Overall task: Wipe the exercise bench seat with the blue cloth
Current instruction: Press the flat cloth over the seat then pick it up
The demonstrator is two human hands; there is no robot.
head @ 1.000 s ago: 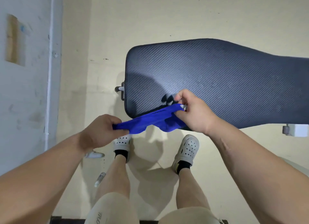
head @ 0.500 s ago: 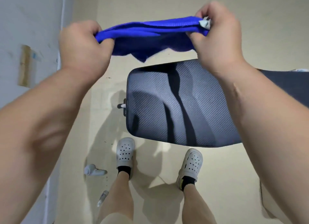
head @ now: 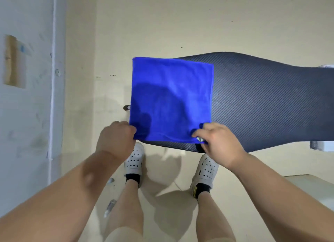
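Note:
The blue cloth lies spread flat as a square over the left end of the dark padded bench seat. My left hand pinches the cloth's near left corner. Over at the near right corner, beside a small white tag, my right hand grips the cloth. Both hands sit at the seat's near edge. The seat stretches away to the right beyond the cloth.
My two feet in white perforated clogs stand on the beige floor just below the seat. A pale wall with a white pipe runs along the left. Small objects lie on the floor by my left leg.
Both hands brought the bunched cloth down from head height and laid it out flat over the seat's left end, still holding its near corners.

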